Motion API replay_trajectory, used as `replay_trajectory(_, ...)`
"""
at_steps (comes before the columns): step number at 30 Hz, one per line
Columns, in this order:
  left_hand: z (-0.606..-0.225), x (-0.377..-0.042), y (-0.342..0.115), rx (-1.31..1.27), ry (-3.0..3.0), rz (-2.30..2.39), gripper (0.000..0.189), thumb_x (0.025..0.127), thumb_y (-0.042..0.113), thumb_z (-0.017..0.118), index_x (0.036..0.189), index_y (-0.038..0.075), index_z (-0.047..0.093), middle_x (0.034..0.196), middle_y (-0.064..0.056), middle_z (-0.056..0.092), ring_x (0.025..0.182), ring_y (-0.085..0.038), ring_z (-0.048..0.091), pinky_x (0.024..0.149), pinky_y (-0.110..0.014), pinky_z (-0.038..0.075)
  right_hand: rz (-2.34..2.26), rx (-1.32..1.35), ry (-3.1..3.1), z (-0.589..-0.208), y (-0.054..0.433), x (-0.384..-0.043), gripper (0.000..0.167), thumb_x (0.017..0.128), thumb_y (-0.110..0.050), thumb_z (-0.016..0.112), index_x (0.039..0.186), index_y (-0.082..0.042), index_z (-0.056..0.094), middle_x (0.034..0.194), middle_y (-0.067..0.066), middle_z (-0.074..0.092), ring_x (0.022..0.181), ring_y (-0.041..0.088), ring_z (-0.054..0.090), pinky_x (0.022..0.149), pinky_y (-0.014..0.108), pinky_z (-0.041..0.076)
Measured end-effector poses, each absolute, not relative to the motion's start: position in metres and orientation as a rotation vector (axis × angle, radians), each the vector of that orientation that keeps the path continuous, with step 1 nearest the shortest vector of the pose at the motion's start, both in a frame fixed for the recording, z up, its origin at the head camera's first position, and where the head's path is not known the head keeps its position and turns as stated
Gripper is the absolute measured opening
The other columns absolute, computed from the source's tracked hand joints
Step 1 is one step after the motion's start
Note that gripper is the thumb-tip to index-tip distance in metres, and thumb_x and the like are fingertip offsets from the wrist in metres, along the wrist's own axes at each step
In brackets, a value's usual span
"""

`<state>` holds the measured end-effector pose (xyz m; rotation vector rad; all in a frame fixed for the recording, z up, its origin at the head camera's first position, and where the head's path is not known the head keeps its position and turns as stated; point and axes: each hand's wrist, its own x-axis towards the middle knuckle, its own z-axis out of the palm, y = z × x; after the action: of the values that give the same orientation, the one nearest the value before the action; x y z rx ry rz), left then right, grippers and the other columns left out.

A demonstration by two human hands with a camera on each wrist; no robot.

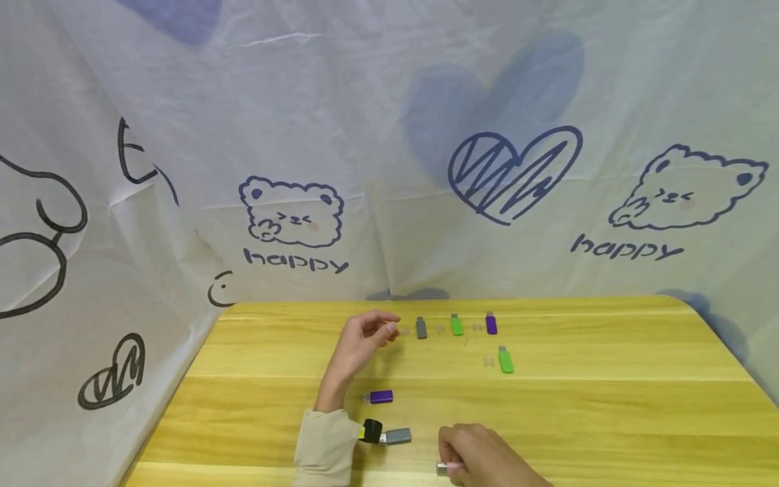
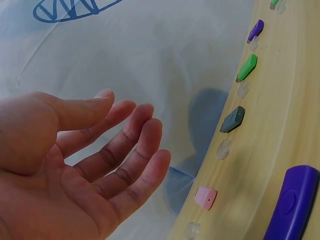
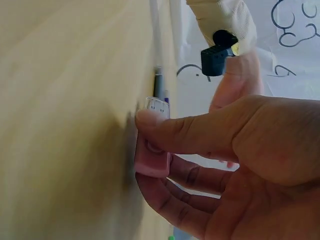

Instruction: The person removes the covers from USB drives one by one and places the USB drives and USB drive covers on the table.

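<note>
My right hand (image 1: pixel 487 453) pinches a pink USB stick (image 3: pixel 154 162) between thumb and fingers, low over the near part of the table; its connector end points left in the head view. My left hand (image 1: pixel 359 345) hovers toward the back edge, fingers loosely bent with nothing in them. Close by it, the left wrist view shows another pink USB stick (image 2: pixel 205 197) lying on the wood, hidden by the hand in the head view. A grey USB stick (image 1: pixel 421 329), a green one (image 1: pixel 457 325) and a purple one (image 1: pixel 491 324) continue that row to the right.
Small clear caps (image 1: pixel 441 329) lie beside the row's sticks. Another green USB stick (image 1: pixel 506 360) sits in front of the row. Nearer lie a purple stick (image 1: pixel 381 397) and a grey one (image 1: pixel 398 436). White printed cloth (image 1: pixel 389 169) hangs behind the wooden table (image 1: pixel 608 406).
</note>
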<state>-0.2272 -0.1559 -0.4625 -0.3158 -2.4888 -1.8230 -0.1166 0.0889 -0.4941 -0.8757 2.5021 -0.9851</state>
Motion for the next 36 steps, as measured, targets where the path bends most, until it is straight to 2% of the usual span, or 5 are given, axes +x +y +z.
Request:
replay_trajectory(7,-0.463,-0.227,-0.154,-0.329,-2.494,-1.806,0.022,0.103,0.007,0.062,0.119,-0.006,0.070,0.101,-0.017,0.073,0.094,-0.039,0.069,0.085,-0.044,0.060,-1.053,-0.839,2.571,-0.466,0.095,-0.127,0.014,0.090,-0.008,0.078,0.086,-0.017,0.069,0.075,-0.014,0.057,0.066,0.002,0.049,0.060,0.022,0.047)
replay_trajectory(12,-0.462,-0.228,-0.153,-0.329,-2.494,-1.805,0.021,0.103,0.006,0.062,0.118,-0.005,0.070,0.101,-0.016,0.073,0.096,-0.041,0.068,0.086,-0.045,0.060,-1.114,-0.831,2.683,-0.434,0.098,-0.143,0.008,0.090,-0.009,0.079,0.090,-0.016,0.075,0.080,-0.014,0.063,0.073,0.005,0.055,0.064,0.024,0.051)
replay_trajectory(20,-0.456,-0.223,-0.147,-0.326,-2.489,-1.820,0.021,0.103,0.000,0.059,0.118,-0.011,0.068,0.103,-0.026,0.071,0.099,-0.049,0.067,0.088,-0.053,0.058,-1.242,-0.842,2.697,-0.400,0.102,-0.168,0.004,0.092,-0.009,0.078,0.093,-0.013,0.075,0.082,-0.010,0.066,0.076,0.006,0.061,0.067,0.022,0.056)
replay_trajectory(27,-0.455,-0.225,-0.147,-0.382,-2.487,-1.810,0.022,0.103,0.006,0.061,0.118,-0.007,0.069,0.103,-0.020,0.073,0.095,-0.038,0.069,0.088,-0.049,0.059,-1.392,-0.784,2.710,-0.400,0.100,-0.183,0.006,0.093,-0.006,0.076,0.097,-0.010,0.074,0.087,-0.004,0.069,0.081,0.012,0.065,0.072,0.023,0.059)
replay_trajectory(36,-0.450,-0.224,-0.141,-0.388,-2.490,-1.823,0.020,0.102,0.010,0.064,0.117,-0.001,0.072,0.103,-0.013,0.074,0.095,-0.028,0.071,0.085,-0.036,0.061,-1.772,-0.632,2.700,-0.420,0.089,-0.196,0.010,0.093,-0.005,0.076,0.102,-0.006,0.075,0.095,0.004,0.073,0.088,0.019,0.069,0.078,0.029,0.062)
